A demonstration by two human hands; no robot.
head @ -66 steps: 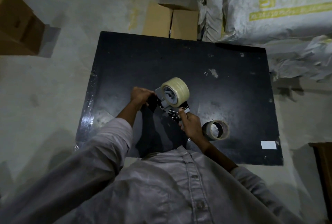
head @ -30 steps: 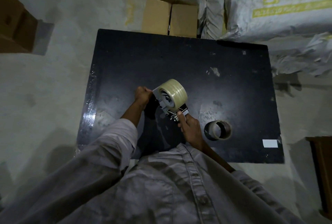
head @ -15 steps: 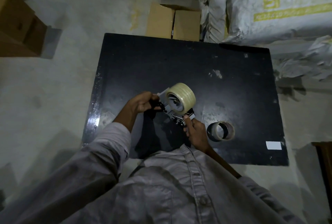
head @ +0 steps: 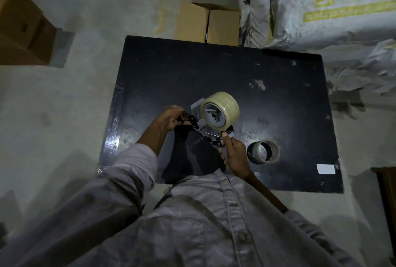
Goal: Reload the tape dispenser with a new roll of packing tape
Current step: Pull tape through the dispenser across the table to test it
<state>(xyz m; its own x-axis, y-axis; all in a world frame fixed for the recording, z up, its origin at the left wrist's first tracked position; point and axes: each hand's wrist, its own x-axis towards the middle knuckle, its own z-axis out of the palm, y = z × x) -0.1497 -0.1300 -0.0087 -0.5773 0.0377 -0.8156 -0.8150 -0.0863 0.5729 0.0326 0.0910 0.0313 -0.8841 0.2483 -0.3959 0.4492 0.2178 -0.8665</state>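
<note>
At frame centre, over the table: both forearms reach in from the lower edge, sleeves pushed back, meeting at the tape dispenser [head: 211, 126], which is lifted above the black table [head: 214, 69].
Left hand pose: the left hand [head: 170, 117] comes in from the lower left, wrist bent, knuckles up.
Right hand pose: the right hand [head: 232, 153] rises from the lower centre, thumb pointing up toward the roll.
Materials: new roll of tape [head: 220, 110], thick, glossy, pale translucent, seated on the grey hub; dispenser frame of grey plate and dark metal parts; the tabletop is scuffed and shiny.
Left hand grip: curled tight around the dispenser's dark handle.
Right hand grip: fingers pinched on the metal front end just under the roll; whether it pinches tape I cannot tell.
Lower right of centre: an empty cardboard core [head: 264, 151] lies on the table just beside the right hand; a white label [head: 325, 169] sits near the corner.
</note>
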